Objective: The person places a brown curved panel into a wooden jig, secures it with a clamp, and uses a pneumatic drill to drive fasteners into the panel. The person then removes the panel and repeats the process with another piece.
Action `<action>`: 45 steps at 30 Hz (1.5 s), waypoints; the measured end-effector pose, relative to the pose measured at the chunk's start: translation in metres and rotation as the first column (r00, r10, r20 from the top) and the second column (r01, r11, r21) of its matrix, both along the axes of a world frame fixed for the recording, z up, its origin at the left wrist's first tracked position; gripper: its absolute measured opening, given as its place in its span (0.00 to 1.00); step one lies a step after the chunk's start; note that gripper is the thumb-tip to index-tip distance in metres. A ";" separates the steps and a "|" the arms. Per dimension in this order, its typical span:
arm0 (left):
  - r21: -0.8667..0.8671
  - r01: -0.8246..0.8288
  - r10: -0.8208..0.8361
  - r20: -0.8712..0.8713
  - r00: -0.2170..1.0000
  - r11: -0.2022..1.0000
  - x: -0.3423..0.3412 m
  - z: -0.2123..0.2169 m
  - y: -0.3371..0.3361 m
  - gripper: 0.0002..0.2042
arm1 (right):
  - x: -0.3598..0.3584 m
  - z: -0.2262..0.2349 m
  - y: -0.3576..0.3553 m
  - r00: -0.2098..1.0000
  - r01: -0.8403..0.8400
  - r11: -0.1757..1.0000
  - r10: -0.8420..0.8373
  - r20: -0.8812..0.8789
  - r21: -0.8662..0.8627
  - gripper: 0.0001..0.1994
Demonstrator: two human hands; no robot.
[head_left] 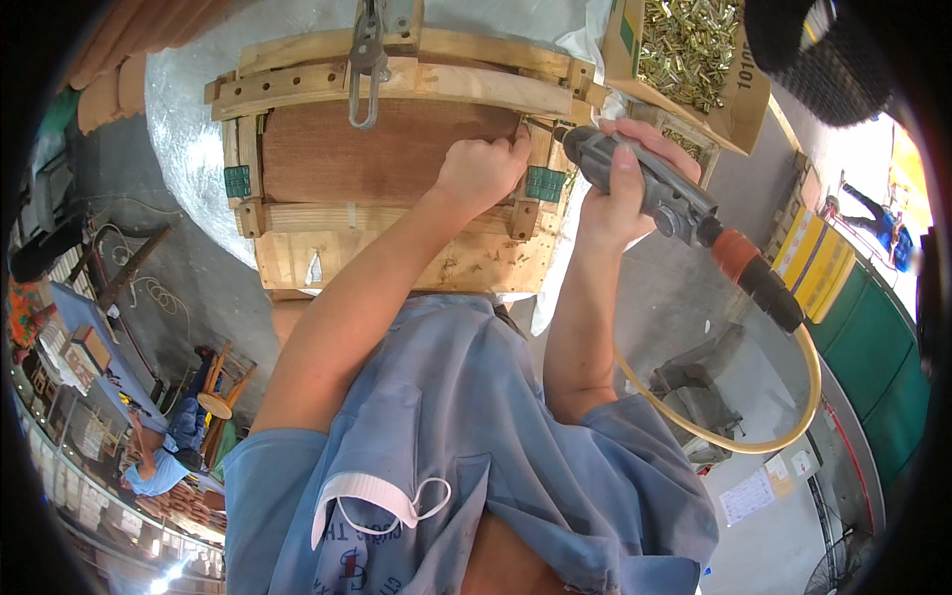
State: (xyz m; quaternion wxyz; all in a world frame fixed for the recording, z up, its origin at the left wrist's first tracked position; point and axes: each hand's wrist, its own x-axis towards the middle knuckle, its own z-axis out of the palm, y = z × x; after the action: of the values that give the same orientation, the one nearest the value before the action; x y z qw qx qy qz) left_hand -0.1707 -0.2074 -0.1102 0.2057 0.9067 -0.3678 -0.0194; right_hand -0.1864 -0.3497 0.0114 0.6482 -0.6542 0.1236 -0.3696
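At wooden frame (397, 159): right hand (620, 183) grip closed round pneumatic screwdriver (645, 188); left hand (481, 169) fisted beside tip.

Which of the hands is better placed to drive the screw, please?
The right hand: it grips the driver, whose tip meets the frame. The left hand only steadies the spot.

The frame (397, 84) is pale wood around a reddish-brown panel (377, 154), with small green pads (544, 183) at its sides. The tool (645, 183) is grey, its collar (736, 254) orange, its hose (783, 436) yellowish. The box (739, 104) of screws (684, 40) (brassy gold) is brown card. The shirt (476, 446) is plain light blue.
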 end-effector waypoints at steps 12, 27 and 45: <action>-0.028 0.005 -0.005 -0.024 1.000 1.000 -0.001 -0.005 0.000 0.20 | 0.018 -0.011 0.007 1.000 -0.021 0.992 0.023 0.016 -0.121 0.23; -0.011 -0.004 0.003 -0.063 0.998 1.000 0.001 -0.003 0.002 0.20 | 0.024 0.001 0.022 0.998 0.066 0.998 -0.066 -0.024 -0.011 0.12; -0.204 -0.840 -0.655 -0.724 -0.217 0.503 -0.040 0.111 0.060 0.29 | -0.141 0.133 0.047 0.961 0.079 0.954 -0.150 0.232 0.290 0.16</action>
State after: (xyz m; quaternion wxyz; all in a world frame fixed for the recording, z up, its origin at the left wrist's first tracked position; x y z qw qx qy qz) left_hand -0.2110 -0.1476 0.0011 0.8067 0.2872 0.1091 -0.5048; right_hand -0.3270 -0.3030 0.1443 0.7211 -0.4962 0.1294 -0.4658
